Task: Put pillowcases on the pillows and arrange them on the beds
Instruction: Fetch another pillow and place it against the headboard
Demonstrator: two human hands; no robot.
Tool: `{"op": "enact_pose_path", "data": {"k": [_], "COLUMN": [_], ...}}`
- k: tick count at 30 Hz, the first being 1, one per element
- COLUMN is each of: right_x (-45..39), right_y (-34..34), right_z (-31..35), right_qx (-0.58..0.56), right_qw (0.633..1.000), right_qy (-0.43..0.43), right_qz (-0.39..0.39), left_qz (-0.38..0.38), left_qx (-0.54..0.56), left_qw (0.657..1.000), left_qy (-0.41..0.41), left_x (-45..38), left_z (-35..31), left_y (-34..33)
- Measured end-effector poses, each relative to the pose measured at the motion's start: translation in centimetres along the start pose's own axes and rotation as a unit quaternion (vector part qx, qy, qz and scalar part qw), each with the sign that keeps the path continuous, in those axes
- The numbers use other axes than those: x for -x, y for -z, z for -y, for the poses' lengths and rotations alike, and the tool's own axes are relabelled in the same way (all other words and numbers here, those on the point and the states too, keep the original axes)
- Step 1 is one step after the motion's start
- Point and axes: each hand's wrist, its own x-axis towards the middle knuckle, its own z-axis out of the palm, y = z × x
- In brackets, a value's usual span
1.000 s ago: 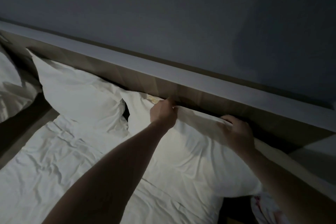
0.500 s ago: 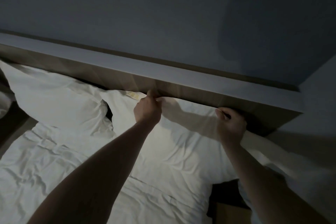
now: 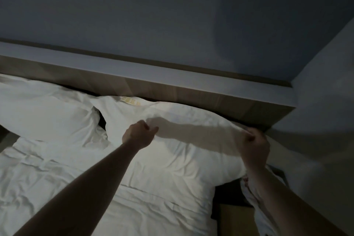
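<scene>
Both cased pillows lie at the headboard (image 3: 172, 90); left hand (image 3: 138, 134) and right hand (image 3: 252, 142) pinch the nearer pillow (image 3: 172, 159)'s top edge between fingertips, seemingly a final adjustment.

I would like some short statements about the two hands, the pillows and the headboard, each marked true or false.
1. Both hands pinch the top edge of the right pillow. True: left hand, right hand.
2. A second pillow lies to the left. True.
3. The pillowcases are blue. False: they are white.
4. The headboard is bare metal. False: it looks like wood under a pale ledge.
5. The left hand rests flat on the sheet. False: it grips the pillow's edge.
</scene>
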Motion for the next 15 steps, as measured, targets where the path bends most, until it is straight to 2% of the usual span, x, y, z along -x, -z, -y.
{"op": "enact_pose_path", "data": {"k": [2,4,7,10,13,15], "right_x": [-1.4,-2.9,-3.6,-3.6,-1.8,0.5], "right_y": [0.5,0.3,-0.7,-1.2,-1.8,-2.8], "right_z": [0.1,0.3,0.4,1.2,3.3,4.9], "right_qx": [-0.020,-0.044,-0.082,-0.161,-0.146,-0.120], "right_qw": [0.997,0.995,0.994,0.979,0.984,0.993], "right_qy": [0.052,0.062,-0.005,-0.086,-0.076,0.000], "right_qz": [-0.051,-0.066,-0.070,-0.095,-0.062,-0.003], "left_qz": [0.061,0.101,0.135,0.206,0.202,0.178], "left_qx": [0.009,0.033,0.094,0.165,0.218,0.224], "left_qw": [0.998,0.993,0.982,0.957,0.946,0.950], "left_qy": [0.025,0.045,0.091,0.119,0.128,0.122], "left_x": [0.4,0.9,1.4,1.7,1.6,1.6], "left_z": [-0.1,-0.4,-1.2,-2.5,-3.1,-3.1], "left_y": [-0.9,-1.5,-2.2,-3.6,-5.4,-5.9]}}
